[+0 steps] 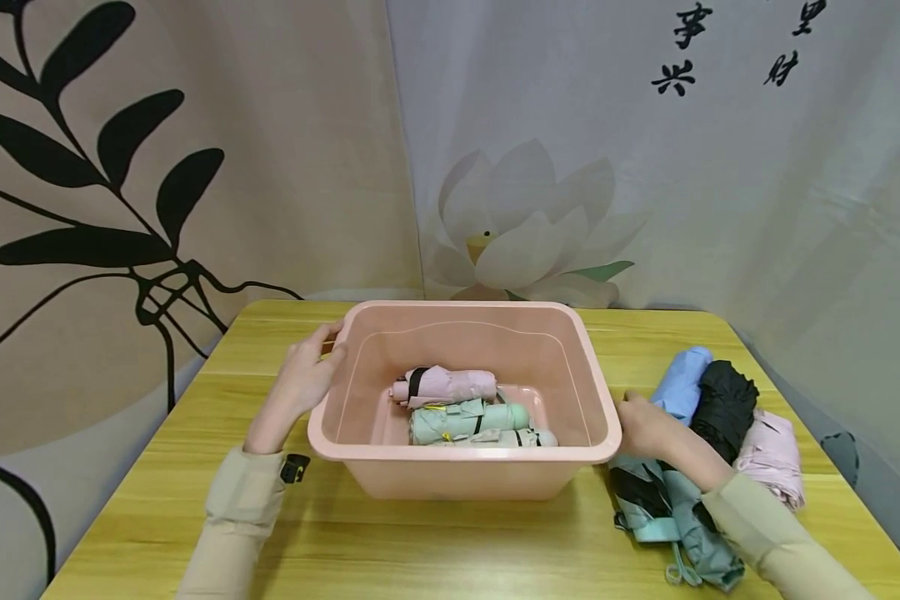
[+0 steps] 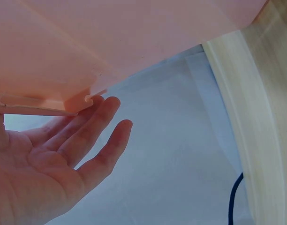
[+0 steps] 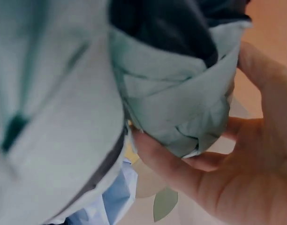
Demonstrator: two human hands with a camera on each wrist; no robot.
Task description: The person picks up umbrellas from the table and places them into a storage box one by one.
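Observation:
A pink plastic tub (image 1: 465, 477) stands mid-table with folded umbrellas in it: one pale purple (image 1: 457, 386), one mint green (image 1: 468, 420) and one whitish (image 1: 506, 438). At its left rim is my left hand (image 1: 303, 379); in the left wrist view its fingers (image 2: 94, 129) reach under the rim, with the thumb on the other side. Beside the tub's right rim, my right hand (image 1: 656, 429) holds the end of a grey-green folded umbrella (image 3: 176, 93) between thumb and fingers. The rest of that umbrella's fabric (image 1: 701, 525) lies below my forearm.
To the right of my right hand, a blue umbrella (image 1: 682, 383), a black one (image 1: 726, 408) and a light pink one (image 1: 774, 458) lie side by side on the wooden table (image 1: 450, 550). Behind the table hang printed curtains (image 1: 307, 167).

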